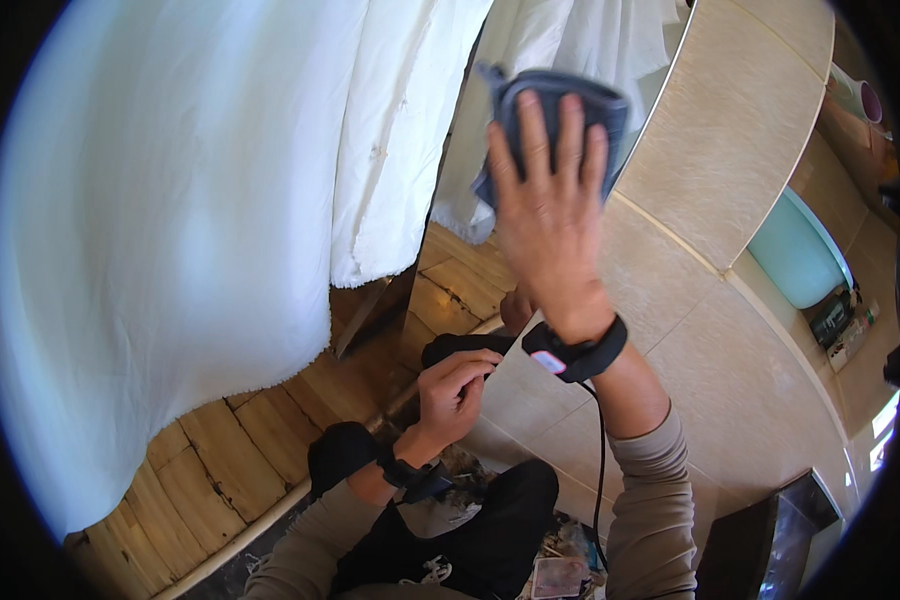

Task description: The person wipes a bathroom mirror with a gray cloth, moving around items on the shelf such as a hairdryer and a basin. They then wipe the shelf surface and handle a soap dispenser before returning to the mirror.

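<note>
My right hand [551,225] lies spread over a folded dark blue-grey cloth [615,120], flat against a mirror-like panel [450,262]. Hand and cloth are slightly blurred. Reflected in that panel are white fabric, floorboards and part of a hand. Low by the panel's edge, where it meets the beige tiles [690,375], is my left hand [450,394] with its fingers curled. The fingertips are at the edge; whether they grip it is not clear. Black straps circle both wrists, and the right one carries a small device [570,352].
A long white curtain [195,225] hangs at left above a wood-look floor [210,465]. On a tiled ledge at right are a teal basin [802,251] and a cup [862,101]. A black cable [601,465] runs beside my right arm. Litter [570,559] lies beside my knee.
</note>
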A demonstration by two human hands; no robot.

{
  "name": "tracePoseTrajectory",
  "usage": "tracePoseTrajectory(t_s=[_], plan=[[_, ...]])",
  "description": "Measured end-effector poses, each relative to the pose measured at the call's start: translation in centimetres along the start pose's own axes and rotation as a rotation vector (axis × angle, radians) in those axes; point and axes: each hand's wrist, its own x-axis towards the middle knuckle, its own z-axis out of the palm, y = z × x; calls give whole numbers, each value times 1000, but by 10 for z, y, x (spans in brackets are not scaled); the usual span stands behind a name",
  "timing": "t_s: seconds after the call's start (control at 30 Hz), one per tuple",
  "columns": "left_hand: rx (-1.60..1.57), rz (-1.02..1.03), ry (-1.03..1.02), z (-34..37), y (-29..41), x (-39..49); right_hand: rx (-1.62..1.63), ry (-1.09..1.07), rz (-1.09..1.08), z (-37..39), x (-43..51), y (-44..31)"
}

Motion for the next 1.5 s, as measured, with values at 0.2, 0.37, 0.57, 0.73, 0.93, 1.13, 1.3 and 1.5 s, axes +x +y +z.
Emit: tracePoseTrajectory(t_s=[0.2,0.37,0.57,0.73,0.93,1.13,1.3,1.5], plan=[[134,-411,-186,-6,-41,-78,52,-281,-345,22,-50,-65],[248,-862,-347,-52,-130,-214,135,-434,-323,15,-26,-57],[-178,-1519,-11,-105,-151,-296,167,94,-102,31,30,-34],[-167,-1452,53,-101,-129,-259,84,-350,-327,51,-41,-84],[-293,-1429,180,-103,-112,-238,69,-490,-554,76,-159,-161],[-436,-1436,260,-101,-118,-236,87,-595,-673,77,-194,-169],[-587,-1421,276,-101,-131,-231,84,-351,-348,51,-124,-105],[-495,-1453,218,-95,-140,-236,214,-181,-45,33,-99,-67]])
